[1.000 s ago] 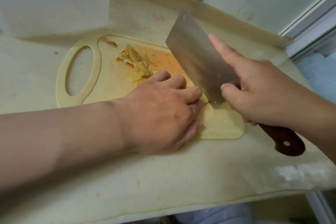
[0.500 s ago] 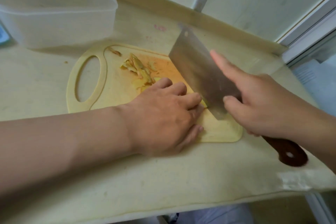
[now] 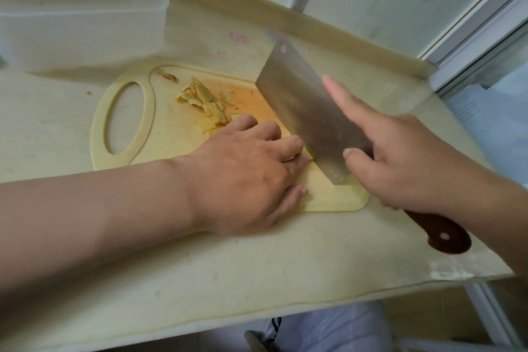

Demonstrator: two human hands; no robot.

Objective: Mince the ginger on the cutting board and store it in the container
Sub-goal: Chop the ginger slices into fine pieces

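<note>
Barely anything's moved since a second back, cleaver point(image 3: 303, 106) edge sits in the same spot right by the knuckles of the left hand point(image 3: 245, 163); that hand is curled down pinning a nub of ginger point(image 3: 309, 155) mostly hidden under it, right hand point(image 3: 400, 157) wrapped round the handle with index finger laid along the blade; sliced pile point(image 3: 205, 100) sits further up the cutting board point(image 3: 171, 140), container point(image 3: 85, 23) well apart at far left; my worry is the nub's so small it slips, a fingertip pokes out and gets nicked; board skating on the counter point(image 3: 257, 280) wouldn't help
</note>
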